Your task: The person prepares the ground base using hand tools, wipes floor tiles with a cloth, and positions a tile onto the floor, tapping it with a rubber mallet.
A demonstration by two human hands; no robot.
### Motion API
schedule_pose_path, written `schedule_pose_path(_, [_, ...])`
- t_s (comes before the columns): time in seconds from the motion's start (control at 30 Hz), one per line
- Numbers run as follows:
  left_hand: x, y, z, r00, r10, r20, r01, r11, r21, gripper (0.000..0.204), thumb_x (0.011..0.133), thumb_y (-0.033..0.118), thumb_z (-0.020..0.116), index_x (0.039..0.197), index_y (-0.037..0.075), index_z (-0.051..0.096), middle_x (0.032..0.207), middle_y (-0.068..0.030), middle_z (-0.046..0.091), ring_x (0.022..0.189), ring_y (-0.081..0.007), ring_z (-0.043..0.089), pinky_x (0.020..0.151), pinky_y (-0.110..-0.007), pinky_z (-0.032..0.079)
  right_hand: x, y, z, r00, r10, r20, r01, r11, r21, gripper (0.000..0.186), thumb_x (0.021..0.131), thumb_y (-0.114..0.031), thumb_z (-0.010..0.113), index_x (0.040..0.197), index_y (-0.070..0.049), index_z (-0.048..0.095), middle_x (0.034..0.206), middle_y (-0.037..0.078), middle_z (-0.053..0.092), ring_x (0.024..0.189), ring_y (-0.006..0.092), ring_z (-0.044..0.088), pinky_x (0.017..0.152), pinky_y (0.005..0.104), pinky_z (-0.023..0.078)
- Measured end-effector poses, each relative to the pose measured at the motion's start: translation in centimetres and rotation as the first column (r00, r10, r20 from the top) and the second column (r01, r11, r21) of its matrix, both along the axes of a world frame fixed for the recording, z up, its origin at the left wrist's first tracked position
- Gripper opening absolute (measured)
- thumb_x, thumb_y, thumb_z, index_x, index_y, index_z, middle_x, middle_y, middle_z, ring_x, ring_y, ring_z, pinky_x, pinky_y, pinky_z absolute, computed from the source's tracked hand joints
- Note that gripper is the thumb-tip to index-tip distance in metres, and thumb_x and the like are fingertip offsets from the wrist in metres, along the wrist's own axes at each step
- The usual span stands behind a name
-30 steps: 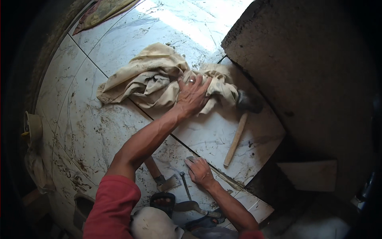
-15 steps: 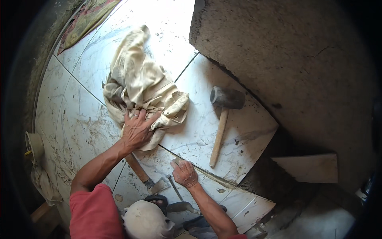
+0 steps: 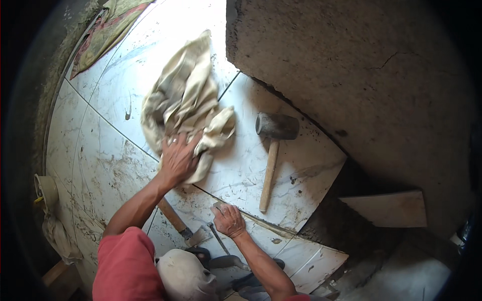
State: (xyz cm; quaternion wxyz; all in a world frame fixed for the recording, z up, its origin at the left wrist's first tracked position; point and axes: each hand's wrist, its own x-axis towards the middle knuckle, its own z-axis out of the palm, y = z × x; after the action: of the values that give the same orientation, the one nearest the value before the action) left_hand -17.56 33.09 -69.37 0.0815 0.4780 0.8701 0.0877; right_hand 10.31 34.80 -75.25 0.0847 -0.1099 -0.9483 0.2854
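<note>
My left hand (image 3: 178,158) grips the crumpled cream cloth (image 3: 183,90) on the marbled white tiles (image 3: 113,100), fingers spread into its folds. My right hand (image 3: 228,220) is curled on a small flat piece (image 3: 219,205) at a tile joint, partly hidden by the fingers. A black-headed mallet (image 3: 276,128) with a wooden handle lies right of the cloth. Below my hands lie a wooden-handled tool with a metal blade (image 3: 175,220), a thin metal bar (image 3: 218,236) and a dark trowel-like tool (image 3: 227,262), partly hidden.
Rough concrete (image 3: 351,75) borders the tiles at right, with a dark recess and a loose tile piece (image 3: 386,208). A patterned cloth (image 3: 105,35) lies at top left. A pale container (image 3: 45,193) with a rag sits at the left edge.
The cloth has moved left under my left hand and now lies lengthwise, uncovering the mallet's head. My right hand stays by the joint. The view has shifted somewhat.
</note>
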Motion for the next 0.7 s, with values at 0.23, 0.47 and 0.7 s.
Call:
schedule_pose_path(0.23, [-6.3,10.6,-1.8,0.997,0.022,-0.074,-0.011,0.989,0.146,0.049,0.087,0.035,0.059,0.133,0.022,0.050,0.103,-0.0151,0.054,0.095,-0.0304,0.057,0.077,-0.050,0.039,-1.0,-1.1,1.2,0.999,0.035,0.002,-0.035,0.999,0.001,0.040,0.073,-0.016,0.063,0.112,-0.011,0.060,0.102,0.010,0.056,0.093,0.0269,0.056,0.081,0.0398,0.046])
schedule_pose_path(0.47, [-6.5,10.3,-1.9,0.996,-0.087,-0.025,0.090,0.990,0.107,0.049,0.087,0.033,0.057,0.134,0.021,0.049,0.102,-0.0124,0.053,0.091,-0.0270,0.057,0.084,-0.049,0.034,-0.5,-0.1,0.9,0.999,0.034,0.020,-0.034,0.999,-0.002,0.041,0.072,-0.015,0.064,0.112,-0.012,0.061,0.103,0.012,0.055,0.096,0.0285,0.054,0.081,0.0414,0.045])
schedule_pose_path(0.7, [0.5,-9.2,1.3,0.979,-0.190,0.070,0.198,0.972,-0.127,0.062,0.084,0.036,0.063,0.140,0.020,0.042,0.102,-0.0116,0.050,0.088,-0.0252,0.058,0.089,-0.050,0.032,-0.5,-0.6,1.2,0.999,0.036,0.007,-0.037,0.999,0.008,0.036,0.072,-0.014,0.063,0.108,-0.012,0.062,0.102,0.011,0.055,0.097,0.0280,0.054,0.082,0.0401,0.044])
